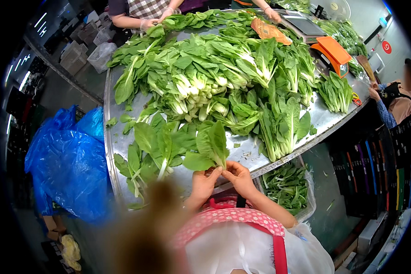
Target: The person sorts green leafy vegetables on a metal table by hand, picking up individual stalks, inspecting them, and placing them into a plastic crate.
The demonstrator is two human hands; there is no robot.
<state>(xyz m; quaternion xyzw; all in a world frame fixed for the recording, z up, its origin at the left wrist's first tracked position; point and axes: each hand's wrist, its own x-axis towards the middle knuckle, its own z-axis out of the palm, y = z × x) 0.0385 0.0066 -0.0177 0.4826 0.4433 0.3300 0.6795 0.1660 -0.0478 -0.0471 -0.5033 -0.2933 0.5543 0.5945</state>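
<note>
Between my left hand (205, 182) and my right hand (239, 178) is a small head of leafy greens (210, 145), its leaves pointing away from me. Fingers of both hands pinch its stem base, close above the near edge of the metal table (248, 150). A large heap of leafy greens (195, 78) with pale stems covers the middle of the table. Loose leaves (161, 144) lie just left of my hands. To the right, a stack of trimmed greens (281, 123) rests near the table edge.
An orange scale (332, 53) and red-handled scissors (356, 99) sit at the right. Co-workers' gloved hands (157, 20) work across the table. A blue plastic bag (72, 161) stands left; a lined crate of leaves (286, 186) is below right. Blurred brown shape covers the lower left.
</note>
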